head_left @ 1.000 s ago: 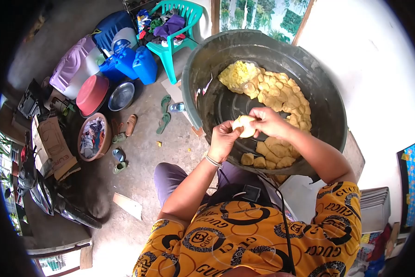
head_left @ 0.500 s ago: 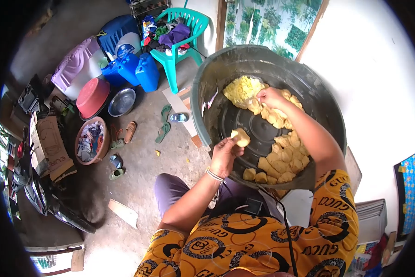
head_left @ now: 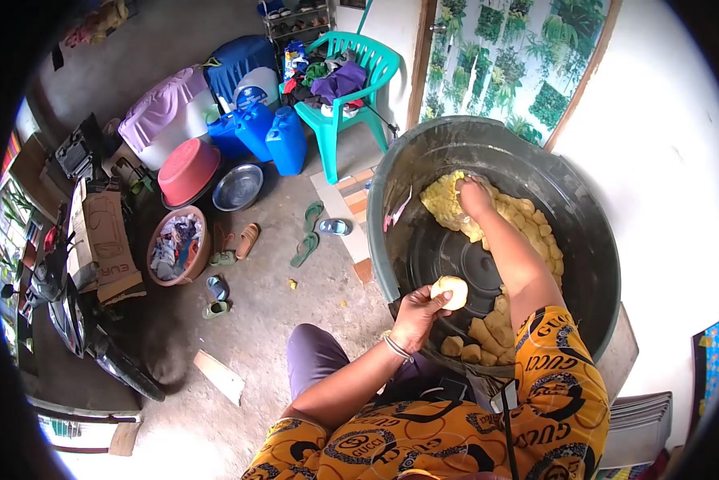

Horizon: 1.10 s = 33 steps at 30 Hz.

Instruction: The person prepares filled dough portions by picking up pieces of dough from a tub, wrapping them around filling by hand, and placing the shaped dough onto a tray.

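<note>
My left hand [head_left: 418,318] pinches a flattened round of pale dough [head_left: 451,294] above the near left part of a large dark plastic tub [head_left: 387,232]. Inside the tub, at the far left, lies a heap of yellow crumbly mixture [head_left: 438,200], apparently on clear plastic. My right hand [head_left: 475,198] is down in that mixture, its fingers curled and partly hidden. Along the tub's right side run many shaped dough pieces [head_left: 531,220], partly covered by my right forearm. Several more dough pieces [head_left: 487,332] sit at the near side.
A green plastic chair [head_left: 347,120] piled with clothes stands behind the tub, near a patterned door [head_left: 507,64]. Blue jugs [head_left: 286,142], a red basin [head_left: 190,170] and a laundry basin [head_left: 203,260] are to the left. Slippers [head_left: 306,248] lie on the floor; a motorcycle [head_left: 71,320] stands far left.
The view has shifted, so the surroundings sit lower and farther right. My right hand has reached deeper into the yellow mixture. The dough round in my left hand now faces up more fully.
</note>
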Motion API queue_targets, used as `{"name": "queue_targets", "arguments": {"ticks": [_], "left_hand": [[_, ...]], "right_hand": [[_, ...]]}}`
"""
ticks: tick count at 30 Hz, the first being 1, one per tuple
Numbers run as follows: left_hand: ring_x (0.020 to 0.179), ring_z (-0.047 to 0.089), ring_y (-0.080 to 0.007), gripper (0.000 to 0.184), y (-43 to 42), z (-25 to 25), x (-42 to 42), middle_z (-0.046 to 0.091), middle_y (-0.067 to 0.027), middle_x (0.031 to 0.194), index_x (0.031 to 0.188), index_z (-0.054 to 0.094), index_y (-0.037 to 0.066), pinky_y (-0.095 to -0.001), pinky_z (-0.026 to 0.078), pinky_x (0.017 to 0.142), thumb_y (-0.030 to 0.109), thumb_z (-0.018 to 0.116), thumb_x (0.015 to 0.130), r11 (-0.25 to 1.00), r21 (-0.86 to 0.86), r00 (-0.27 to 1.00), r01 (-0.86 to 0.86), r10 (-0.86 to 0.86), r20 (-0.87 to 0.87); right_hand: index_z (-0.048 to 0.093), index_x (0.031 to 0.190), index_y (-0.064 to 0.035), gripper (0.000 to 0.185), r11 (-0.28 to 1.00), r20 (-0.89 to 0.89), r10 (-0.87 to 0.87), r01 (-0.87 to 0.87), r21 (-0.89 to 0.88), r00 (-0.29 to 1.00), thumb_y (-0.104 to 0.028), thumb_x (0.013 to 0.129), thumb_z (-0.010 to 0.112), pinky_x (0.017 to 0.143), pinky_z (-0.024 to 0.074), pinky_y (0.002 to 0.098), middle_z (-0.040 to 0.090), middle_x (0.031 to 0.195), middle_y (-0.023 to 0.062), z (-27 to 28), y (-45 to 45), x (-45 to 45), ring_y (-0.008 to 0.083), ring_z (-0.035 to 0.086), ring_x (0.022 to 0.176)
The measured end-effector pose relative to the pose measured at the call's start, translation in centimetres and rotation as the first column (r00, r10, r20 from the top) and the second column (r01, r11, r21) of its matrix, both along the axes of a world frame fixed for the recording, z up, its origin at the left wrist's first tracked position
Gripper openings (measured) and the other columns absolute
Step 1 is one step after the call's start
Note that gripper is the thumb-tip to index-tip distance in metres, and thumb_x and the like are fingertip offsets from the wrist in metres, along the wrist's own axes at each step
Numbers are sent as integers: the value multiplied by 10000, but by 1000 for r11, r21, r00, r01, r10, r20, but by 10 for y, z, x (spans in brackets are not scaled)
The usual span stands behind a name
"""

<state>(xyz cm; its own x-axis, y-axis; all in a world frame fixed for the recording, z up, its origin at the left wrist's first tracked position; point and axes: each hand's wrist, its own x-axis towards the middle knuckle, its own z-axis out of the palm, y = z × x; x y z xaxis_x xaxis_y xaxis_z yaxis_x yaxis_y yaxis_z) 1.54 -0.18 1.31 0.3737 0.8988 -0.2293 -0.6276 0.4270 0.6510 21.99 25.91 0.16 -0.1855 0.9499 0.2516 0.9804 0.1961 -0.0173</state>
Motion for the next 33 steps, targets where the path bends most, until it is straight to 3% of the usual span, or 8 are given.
{"name": "queue_targets", "arguments": {"ticks": [5, 13, 17, 23, 26, 29, 30, 33], "left_hand": [[896, 626, -133, 206, 1, -4, 1, 664, -39, 972, 1002, 632, 40, -273, 499, 750, 122, 685, 819, 1000, 12, 999, 9, -9, 31], [899, 639, -178, 176, 3, -7, 0, 668, -78, 987, 1014, 641, 20, -307, 523, 743, 67, 627, 845, 995, -60, 993, -83, 88, 75], [895, 642, -188, 162, 5, -2, 2, 662, -92, 993, 1020, 626, 8, -314, 532, 751, 50, 577, 871, 997, -19, 991, -72, 74, 108], [931, 631, -188, 178, -1, 5, 4, 647, -82, 1015, 1045, 603, 6, -316, 525, 791, 47, 582, 874, 983, 182, 996, 35, -49, 78], [943, 625, -189, 170, -3, 2, 1, 644, -80, 1014, 1039, 604, 12, -318, 526, 803, 45, 584, 873, 976, 212, 996, 52, -65, 56], [943, 624, -191, 166, -9, 5, -2, 642, -78, 1018, 1033, 609, 15, -324, 523, 815, 29, 582, 870, 974, 214, 992, 69, -89, 84], [941, 627, -203, 191, -9, 6, -2, 640, -99, 1023, 1064, 587, 1, -340, 518, 833, 69, 571, 886, 971, 231, 994, 66, -84, 69], [947, 626, -223, 260, -8, 7, -2, 634, -133, 1035, 1106, 551, -22, -362, 510, 850, 151, 547, 912, 971, 194, 981, 143, -165, 103]], "right_hand": [[614, 929, -17, 181, 995, -609, 65, -3, 103, 791, -111, 778, 647, 733, 495, 346, 668, 842, 138, -23, 15, 13, 270, 646, 788], [650, 998, 1, 214, 847, -894, -246, -366, -387, 376, -78, 800, 672, 689, 472, 243, 659, 861, 52, 95, -89, 5, 100, 577, 735], [645, 958, -7, 166, 704, -891, -212, -570, -423, 401, -77, 808, 667, 730, 480, 247, 657, 873, 51, 132, -178, -7, 106, 598, 790], [639, 870, 1, 144, 773, -753, 175, -562, -294, 635, -33, 742, 697, 746, 473, 262, 605, 841, 49, 110, -243, -15, 120, 584, 778], [605, 859, 0, 185, 830, -845, 142, -527, -182, 516, -50, 720, 717, 714, 471, 269, 568, 850, 52, 78, -240, -15, 121, 569, 763], [571, 881, 1, 201, 923, -768, 150, -366, -117, 622, -62, 745, 707, 677, 476, 269, 573, 902, 60, 84, -243, -24, 109, 569, 724], [565, 927, -1, 189, 839, -859, -98, -423, -343, 503, -62, 784, 674, 634, 476, 268, 590, 883, 73, 86, -242, -22, 112, 566, 660], [574, 910, -5, 133, 784, -787, -151, -412, -464, 599, -66, 816, 646, 612, 481, 267, 611, 856, 82, 86, -239, -20, 105, 563, 625]]}}
